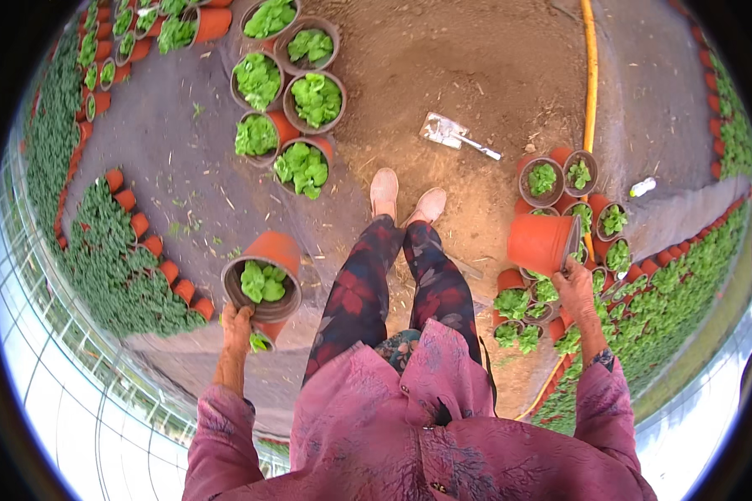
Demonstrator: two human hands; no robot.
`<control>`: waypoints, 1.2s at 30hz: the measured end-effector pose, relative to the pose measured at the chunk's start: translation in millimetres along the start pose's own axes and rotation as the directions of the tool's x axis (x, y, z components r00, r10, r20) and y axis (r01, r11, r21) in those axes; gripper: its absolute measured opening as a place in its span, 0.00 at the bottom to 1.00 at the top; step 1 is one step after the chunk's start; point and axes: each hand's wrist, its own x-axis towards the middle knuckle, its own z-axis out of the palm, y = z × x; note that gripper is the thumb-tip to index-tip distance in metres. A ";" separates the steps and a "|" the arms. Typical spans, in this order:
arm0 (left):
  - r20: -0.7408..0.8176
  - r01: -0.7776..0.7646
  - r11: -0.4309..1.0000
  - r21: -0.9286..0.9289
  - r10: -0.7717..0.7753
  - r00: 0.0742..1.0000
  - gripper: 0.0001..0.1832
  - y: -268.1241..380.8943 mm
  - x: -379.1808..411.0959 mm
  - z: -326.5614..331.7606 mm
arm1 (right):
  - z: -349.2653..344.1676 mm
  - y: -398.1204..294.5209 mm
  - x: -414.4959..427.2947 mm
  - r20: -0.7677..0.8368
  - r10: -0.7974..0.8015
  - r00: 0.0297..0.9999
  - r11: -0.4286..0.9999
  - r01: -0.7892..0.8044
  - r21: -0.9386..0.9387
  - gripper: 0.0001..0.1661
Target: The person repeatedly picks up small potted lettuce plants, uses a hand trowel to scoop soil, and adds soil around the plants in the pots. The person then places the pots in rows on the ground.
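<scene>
My left hand (237, 319) grips the near rim of an orange-red plastic plant pot (274, 249) at the left, with a small leafy green plant (262, 282) inside. Part of another pot with a plant shows just below it. At the right, my right hand (573, 285) holds a second orange-red pot (539, 243) by its rim; this one is tipped sideways, and its inside is hidden. Beneath and around it stand several potted leafy plants (541, 179). My feet, in pink slip-on shoes, rest on the ground between the two pots.
Several potted plants (315, 100) stand in a group at the upper left. A short-handled flat metal tool (445, 130) lies on bare soil ahead. A yellow hose (591, 81) runs along the right, near a small white bottle (642, 187). Dense rows of potted plants (131, 282) line both sides.
</scene>
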 end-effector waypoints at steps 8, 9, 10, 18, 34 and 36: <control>0.003 -0.136 0.981 0.137 0.137 0.991 0.19 -9.7 18.9 54.5 | -18.0 -56.6 66.9 0.028 -0.155 0.988 0.986 0.156 -0.059 0.10; 0.000 -0.158 0.971 0.177 0.160 0.987 0.19 -18.1 16.0 57.2 | -17.4 -63.9 75.0 0.033 -0.198 0.980 0.979 0.199 -0.051 0.10; -0.016 -0.196 0.931 0.307 0.211 0.977 0.19 5.0 7.4 66.0 | -16.8 -64.7 88.6 0.057 -0.210 0.976 0.971 0.215 -0.105 0.11; 0.095 -0.276 0.668 0.690 0.295 0.951 0.17 9.4 41.6 129.8 | 19.4 -81.0 173.4 0.164 -0.423 0.891 0.883 0.446 -0.149 0.07; 0.104 -0.381 0.477 0.792 0.509 0.855 0.13 -8.9 232.4 239.0 | 145.4 -77.2 239.5 0.355 -0.516 0.779 0.764 0.606 -0.219 0.09; 0.025 -0.392 0.554 0.734 0.555 0.831 0.15 -17.0 235.1 246.2 | 167.4 -86.6 247.1 0.389 -0.571 0.723 0.698 0.677 -0.234 0.12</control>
